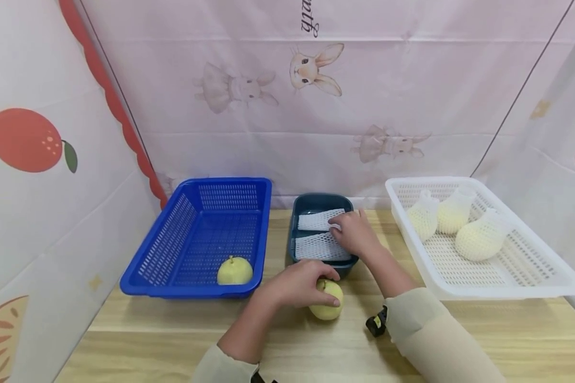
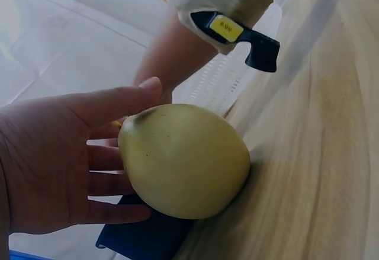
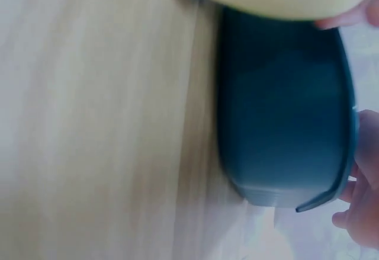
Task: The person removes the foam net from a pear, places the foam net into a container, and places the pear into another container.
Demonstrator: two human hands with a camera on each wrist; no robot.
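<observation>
A yellow-green pear [image 1: 329, 301] stands on the wooden table, and my left hand [image 1: 301, 284] holds it around its stem end. In the left wrist view the thumb lies above the pear [image 2: 186, 162] and the fingers reach behind it. Two white foam nets [image 1: 322, 247] lie flat in a dark teal basin [image 1: 294, 213] behind the pear. My right hand [image 1: 356, 231] reaches over the basin's right rim, thumb and index fingertips at the nets. Whether they pinch one cannot be seen. In the right wrist view the basin's side [image 3: 284, 112] hides the nets.
To the left stands a blue basket [image 1: 182, 290] with one bare pear [image 1: 235, 271] inside. A white basket [image 1: 503, 291] on the right holds three pears [image 1: 479, 239] in foam nets. A printed cloth [image 1: 268, 154] hangs behind the table.
</observation>
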